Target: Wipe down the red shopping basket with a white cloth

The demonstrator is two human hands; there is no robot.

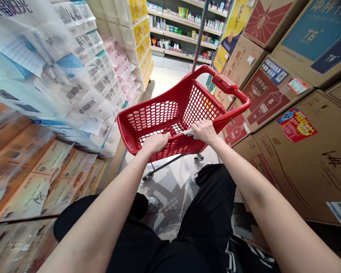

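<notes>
A red plastic shopping cart stands in front of me, turned sideways, and its lattice basket holds nothing that I can see. My left hand is closed over the near rim, its fingers mostly hidden inside the basket. Farther right along the same rim, my right hand presses a crumpled pale cloth against the red plastic. The cloth is partly under the fingers, so its full shape is hidden. The cart's push handle is at the far right end, apart from both hands.
Wrapped paper packs are piled close on the left, above orange-and-white packs. Large cardboard boxes wall the right side. A grey pole rises behind the cart. Stocked shelves stand across the far end, beyond the pale tiled floor.
</notes>
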